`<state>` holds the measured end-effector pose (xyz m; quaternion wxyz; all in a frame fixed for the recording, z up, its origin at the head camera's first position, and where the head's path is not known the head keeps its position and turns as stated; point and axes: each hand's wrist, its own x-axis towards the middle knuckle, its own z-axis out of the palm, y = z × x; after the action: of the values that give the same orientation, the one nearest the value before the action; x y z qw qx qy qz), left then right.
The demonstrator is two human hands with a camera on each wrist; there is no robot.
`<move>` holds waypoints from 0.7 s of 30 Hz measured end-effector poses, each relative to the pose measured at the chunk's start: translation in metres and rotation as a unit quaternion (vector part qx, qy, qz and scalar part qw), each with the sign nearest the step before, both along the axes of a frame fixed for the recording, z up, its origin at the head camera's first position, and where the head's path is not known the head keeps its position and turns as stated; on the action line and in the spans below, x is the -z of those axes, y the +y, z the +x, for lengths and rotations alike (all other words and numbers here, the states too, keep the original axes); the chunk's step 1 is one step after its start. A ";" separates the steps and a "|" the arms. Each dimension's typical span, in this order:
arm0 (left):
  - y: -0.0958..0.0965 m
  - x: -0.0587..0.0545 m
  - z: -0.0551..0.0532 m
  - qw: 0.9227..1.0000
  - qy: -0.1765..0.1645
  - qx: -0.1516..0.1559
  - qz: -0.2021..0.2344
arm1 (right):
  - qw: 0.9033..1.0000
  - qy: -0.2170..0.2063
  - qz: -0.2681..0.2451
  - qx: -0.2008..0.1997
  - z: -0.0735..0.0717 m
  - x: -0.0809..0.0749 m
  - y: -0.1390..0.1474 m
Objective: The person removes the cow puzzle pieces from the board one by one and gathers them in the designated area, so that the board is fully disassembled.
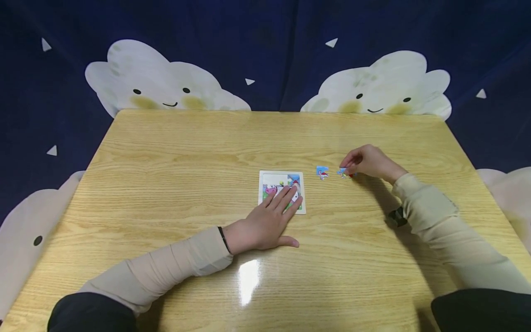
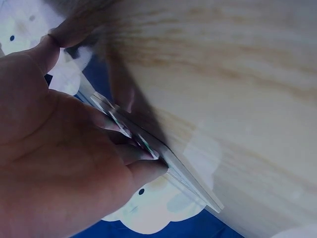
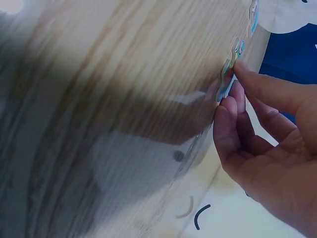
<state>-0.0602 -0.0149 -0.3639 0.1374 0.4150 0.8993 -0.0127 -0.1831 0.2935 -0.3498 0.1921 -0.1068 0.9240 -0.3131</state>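
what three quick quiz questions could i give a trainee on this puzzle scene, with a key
1. Which hand rests on the puzzle board?

2. True or false: the right hand has its fingers on a puzzle piece.

3. Pick one. The loose piece nearest the board lies on the table:
A) to the left of the board
B) to the right of the board
C) under a wrist

Key:
1. The left hand.
2. True.
3. B.
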 end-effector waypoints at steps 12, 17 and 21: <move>0.001 -0.001 0.001 1.000 -0.004 -0.003 0.006 | 1.000 0.022 0.009 -0.016 0.002 -0.003 0.000; 0.001 -0.001 0.001 1.000 -0.007 -0.002 0.002 | 0.998 0.048 -0.014 -0.029 0.013 -0.012 -0.010; 0.001 -0.001 0.000 1.000 -0.006 -0.002 -0.002 | 0.995 0.059 -0.058 -0.050 0.020 -0.012 -0.030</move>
<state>-0.0597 -0.0135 -0.3629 0.1436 0.4127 0.8994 -0.0122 -0.1633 0.2638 -0.3377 0.1464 -0.1819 0.9076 -0.3490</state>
